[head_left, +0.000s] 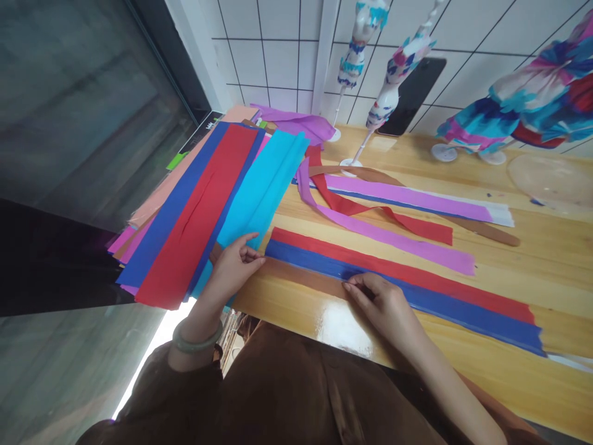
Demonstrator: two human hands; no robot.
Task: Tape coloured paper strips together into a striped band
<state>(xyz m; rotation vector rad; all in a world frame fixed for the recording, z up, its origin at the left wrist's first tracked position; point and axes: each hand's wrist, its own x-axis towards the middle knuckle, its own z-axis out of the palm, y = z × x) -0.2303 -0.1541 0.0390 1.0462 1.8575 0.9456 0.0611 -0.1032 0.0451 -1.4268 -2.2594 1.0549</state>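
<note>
A narrow brown crepe paper strip [301, 275] stretches between my two hands along the table's near side. My left hand [237, 262] pinches its left end between thumb and fingers, over the edge of a turquoise crepe paper sheet [259, 191]. My right hand [380, 303] is closed at the strip's other visible part, fingertips pressed together. Just beyond the brown strip lies a long blue strip [463, 315], with a red strip [417, 281] along its far side. Both run flat to the right. My right hand partly covers the blue strip.
Left of my hands is a stack of crepe paper with a red sheet [199, 216] on top. Loose purple [393, 238] and red strips [370, 204] lie behind. Along the tiled wall stand paper-dressed figures [386, 93] on thin stands and a black phone [412, 99].
</note>
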